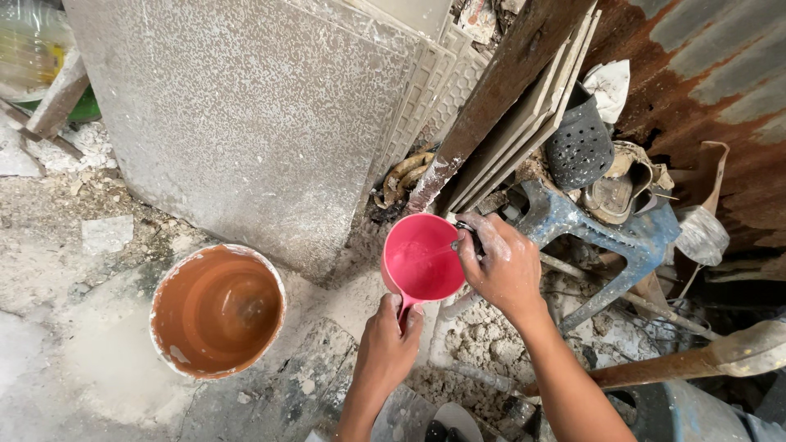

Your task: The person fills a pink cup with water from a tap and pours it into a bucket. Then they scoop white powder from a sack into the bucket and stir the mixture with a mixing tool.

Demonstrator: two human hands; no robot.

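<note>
Head view: I have only 1 camera, looking down at both hands among rubble and dust.
Left hand: my left hand [386,344] has its fingers wrapped shut around the short handle of the pink scoop [420,256], holding it about level.
Right hand: my right hand [501,266], dusted white, sits at the scoop's right rim with fingers curled on a small dark fitting, maybe a tap [468,230]; I cannot tell exactly what it pinches.
Scoop position: held in the air between the leaning slab [246,123] and the blue plastic stool [598,233], its bowl open to the camera with a thin pale streak running into it.
How it handles: I judge it light, stiff plastic, likely slick where wet. The handle is the sound place to hold, thumb on top, since the weight out front would tip it as it fills.
Bucket: an orange-brown bucket [217,309] stands on the ground well to the left, with what looks like a little murky water low inside.
Around: a dark perforated basket [578,147] rests on the stool, a rusty sheet [704,74] behind it, and a wooden handle [696,360] lies at lower right.
</note>
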